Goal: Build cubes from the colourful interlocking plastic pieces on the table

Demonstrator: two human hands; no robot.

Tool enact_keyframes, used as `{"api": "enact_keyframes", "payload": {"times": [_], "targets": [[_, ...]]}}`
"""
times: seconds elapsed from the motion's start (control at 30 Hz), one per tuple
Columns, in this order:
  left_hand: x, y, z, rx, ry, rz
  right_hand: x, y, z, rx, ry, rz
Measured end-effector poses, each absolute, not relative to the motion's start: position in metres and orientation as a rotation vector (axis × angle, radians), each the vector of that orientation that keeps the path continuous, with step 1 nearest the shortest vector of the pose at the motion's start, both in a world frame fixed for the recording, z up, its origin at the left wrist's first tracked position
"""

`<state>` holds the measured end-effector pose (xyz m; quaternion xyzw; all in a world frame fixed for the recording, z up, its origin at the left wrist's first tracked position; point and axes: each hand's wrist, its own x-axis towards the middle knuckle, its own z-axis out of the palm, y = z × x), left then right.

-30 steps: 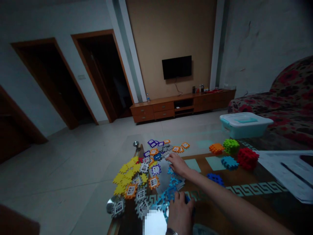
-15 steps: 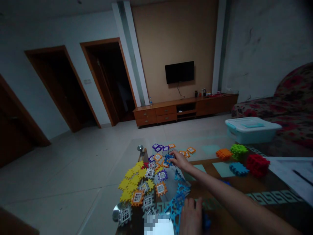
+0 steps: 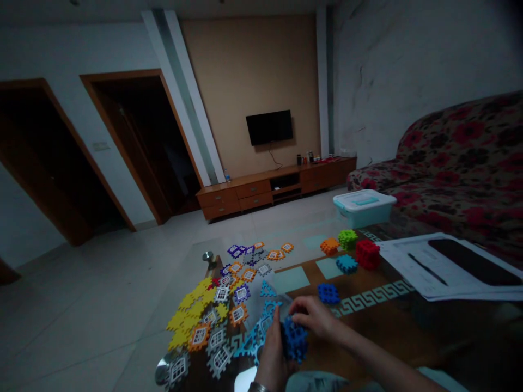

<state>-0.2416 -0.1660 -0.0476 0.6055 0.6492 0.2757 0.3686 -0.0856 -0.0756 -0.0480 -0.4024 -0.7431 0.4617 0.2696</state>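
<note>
Left hand (image 3: 270, 356) and right hand (image 3: 314, 318) close on a blue interlocked plastic tile cube (image 3: 294, 340), steadying its joints. Loose multicoloured plastic tiles (image 3: 212, 321) lie left of it.

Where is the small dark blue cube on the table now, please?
In the head view, the dark blue interlocking cube sits on the wooden table, just beyond the right hand and left of the papers.

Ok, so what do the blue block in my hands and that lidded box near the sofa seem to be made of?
The blue block looks like moulded plastic, with even saturated colour, crisp toothed edges and a slight sheen. The lidded box also looks plastic, with smooth teal walls and a white lid, though the dim light leaves its exact finish uncertain.
</note>
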Motion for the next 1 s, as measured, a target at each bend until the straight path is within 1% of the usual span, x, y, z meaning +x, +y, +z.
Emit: {"api": "enact_keyframes", "payload": {"times": [0.13, 0.27, 0.37, 0.47, 0.6, 0.73, 0.87, 0.93, 1.0], "targets": [[-0.239, -0.165, -0.039, 1.551, 1.721, 0.652, -0.097, -0.091, -0.049, -1.163, -2.126, 1.066], [-0.239, -0.167, -0.034, 1.647, 1.721, 0.601, -0.088, -0.092, -0.043, -1.228, -2.206, 0.851], [-0.237, -0.167, -0.034, 1.753, 1.739, 0.535, -0.075, -0.089, -0.037, -1.302, -2.284, 0.805], [-0.232, -0.166, -0.031, 1.805, 1.791, 0.38, -0.068, -0.09, -0.034, -1.406, -2.428, 0.755], [-0.225, -0.165, -0.02, 1.836, 1.834, 0.24, -0.074, -0.102, -0.034, -1.344, -2.554, 0.752], [-0.224, -0.166, -0.016, 1.869, 1.819, 0.244, -0.082, -0.112, -0.034, -1.312, -2.601, 0.735], [-0.227, -0.166, -0.021, 1.91, 1.804, 0.276, -0.074, -0.106, -0.021, -1.335, -2.609, 0.799], [-0.228, -0.166, -0.023, 1.917, 1.805, 0.279, -0.061, -0.094, -0.012, -1.361, -2.546, 0.718], [-0.228, -0.167, -0.024, 1.918, 1.801, 0.284, -0.043, -0.077, -0.008, -1.39, -2.473, 0.554]]}}
